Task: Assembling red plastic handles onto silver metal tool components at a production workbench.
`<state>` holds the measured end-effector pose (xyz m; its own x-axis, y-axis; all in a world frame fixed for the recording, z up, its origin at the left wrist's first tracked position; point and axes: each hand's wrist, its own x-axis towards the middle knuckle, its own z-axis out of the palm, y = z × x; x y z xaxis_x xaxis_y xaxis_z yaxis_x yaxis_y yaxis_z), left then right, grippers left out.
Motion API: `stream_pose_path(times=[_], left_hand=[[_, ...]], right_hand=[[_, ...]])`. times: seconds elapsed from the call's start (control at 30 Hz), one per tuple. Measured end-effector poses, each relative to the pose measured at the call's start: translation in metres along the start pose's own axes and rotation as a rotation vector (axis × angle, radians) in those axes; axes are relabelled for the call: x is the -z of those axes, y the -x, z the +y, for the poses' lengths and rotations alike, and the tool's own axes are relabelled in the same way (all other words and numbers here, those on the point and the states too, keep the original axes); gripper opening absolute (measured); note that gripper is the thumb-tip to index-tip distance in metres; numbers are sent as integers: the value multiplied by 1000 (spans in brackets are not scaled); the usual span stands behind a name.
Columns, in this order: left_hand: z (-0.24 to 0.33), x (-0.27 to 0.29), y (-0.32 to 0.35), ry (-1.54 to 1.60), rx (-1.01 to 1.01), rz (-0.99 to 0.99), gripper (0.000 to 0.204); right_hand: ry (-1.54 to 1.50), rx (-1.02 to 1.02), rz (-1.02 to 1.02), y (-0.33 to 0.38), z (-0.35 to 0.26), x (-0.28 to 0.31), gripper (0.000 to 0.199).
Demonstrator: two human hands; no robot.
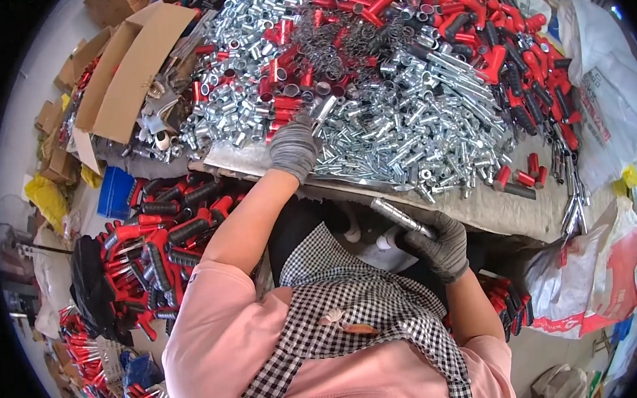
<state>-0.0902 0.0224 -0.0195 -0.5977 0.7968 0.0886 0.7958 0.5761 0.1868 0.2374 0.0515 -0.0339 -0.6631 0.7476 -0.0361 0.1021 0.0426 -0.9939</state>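
My left hand (293, 149), in a grey glove, is at the table's front edge beside the piles. Its closed fingers are around a shiny silver metal tube (325, 112) that points up and to the right. Lower and to the right, in front of the table edge, my gloved right hand (444, 250) grips a ringed silver metal rod (396, 212), which slants up to the left. Small red sleeves (282, 117) lie against the left hand's fingertips. Loose silver bolts and pins (395, 132) are heaped to its right.
Silver collars (241, 65), dark wire springs (331, 41) and red-and-black handles (518, 63) cover the table (472, 208). A cardboard box (132, 75) stands at left. Finished-looking red-and-black tools (165, 256) are piled below it. White sacks (608, 101) line the right side.
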Motion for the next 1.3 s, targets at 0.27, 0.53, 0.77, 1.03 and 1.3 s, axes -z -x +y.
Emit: stream_pose_path(times=[0.27, 0.53, 0.77, 1.03, 1.3], left_hand=[[-66, 25, -1, 516, -237, 217, 42], [-49, 67, 63, 975, -534, -215, 36], [-16, 35, 89, 1153, -590, -502, 46], [26, 39, 102, 724, -913, -477, 36], [29, 21, 106, 708, -842, -628, 24]], right_hand=[[7, -26, 87, 6, -26, 4, 34], [44, 4, 15, 9, -17, 3, 37], [437, 330, -13, 19, -37, 0, 27], [453, 245, 52, 26, -21, -22, 70], [551, 304, -142, 14, -19, -44, 70]])
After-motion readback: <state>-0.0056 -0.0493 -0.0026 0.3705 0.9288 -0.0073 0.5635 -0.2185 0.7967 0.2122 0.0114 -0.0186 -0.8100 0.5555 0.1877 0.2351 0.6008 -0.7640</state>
